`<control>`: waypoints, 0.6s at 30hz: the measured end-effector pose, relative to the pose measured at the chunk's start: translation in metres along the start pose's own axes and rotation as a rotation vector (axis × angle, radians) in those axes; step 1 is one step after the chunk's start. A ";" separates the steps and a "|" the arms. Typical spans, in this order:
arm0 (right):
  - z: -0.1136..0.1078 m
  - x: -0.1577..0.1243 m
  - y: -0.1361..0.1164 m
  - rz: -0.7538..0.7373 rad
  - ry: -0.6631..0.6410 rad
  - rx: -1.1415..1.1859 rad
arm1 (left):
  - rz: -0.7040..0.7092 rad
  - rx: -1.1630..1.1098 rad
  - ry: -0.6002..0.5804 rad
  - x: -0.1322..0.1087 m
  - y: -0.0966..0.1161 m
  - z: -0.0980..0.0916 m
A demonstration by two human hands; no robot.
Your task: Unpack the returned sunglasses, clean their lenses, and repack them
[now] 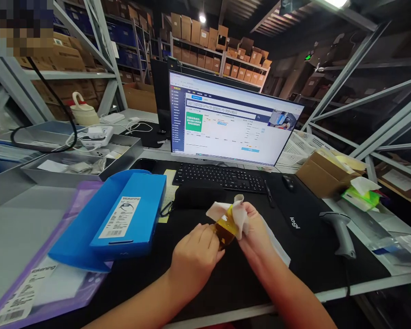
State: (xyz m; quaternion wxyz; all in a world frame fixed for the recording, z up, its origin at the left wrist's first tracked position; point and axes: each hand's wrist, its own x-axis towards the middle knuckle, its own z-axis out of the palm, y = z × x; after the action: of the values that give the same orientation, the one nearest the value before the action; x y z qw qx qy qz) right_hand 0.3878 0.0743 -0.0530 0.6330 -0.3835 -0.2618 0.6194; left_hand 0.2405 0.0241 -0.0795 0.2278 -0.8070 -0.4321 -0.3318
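My left hand (195, 256) is closed around a glossy, see-through amber lens (226, 230) above the black desk mat. Whether a frame is attached to it I cannot tell, since fingers and cloth cover part of it. Pinched in my right hand (255, 224) is a pale cleaning cloth (239, 214) with zigzag edges, lying against the lens's upper side. Something white and flat (277, 246) shows behind my right wrist. Just beyond the hands lies a black case (197, 196) with a carabiner (166, 209). An open blue box (133, 210) with a glasses label stands to the left.
A keyboard (222, 177), pen (269, 193) and mouse (288, 183) lie before the monitor (226, 123). To the right are a barcode scanner (342, 233), tissues (361, 194) and a cardboard box (325, 171). A purple-edged bag (71, 283) and grey trays (71, 171) are at left.
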 end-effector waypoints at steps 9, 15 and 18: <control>0.009 -0.038 0.053 -0.402 -0.115 -0.383 | -0.111 0.105 0.044 0.007 -0.019 -0.003; 0.005 -0.005 0.010 0.044 -0.063 -0.011 | 0.056 -0.032 0.062 0.009 -0.018 0.000; 0.005 0.005 0.002 0.124 -0.047 0.051 | 0.061 -0.041 0.050 0.008 -0.014 0.000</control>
State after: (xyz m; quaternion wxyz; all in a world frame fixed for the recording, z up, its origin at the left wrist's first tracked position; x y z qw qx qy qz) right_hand 0.3824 0.0798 -0.0526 0.5968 -0.3680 -0.2363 0.6727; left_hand 0.2314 0.0354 -0.0726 0.2321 -0.8157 -0.3945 -0.3537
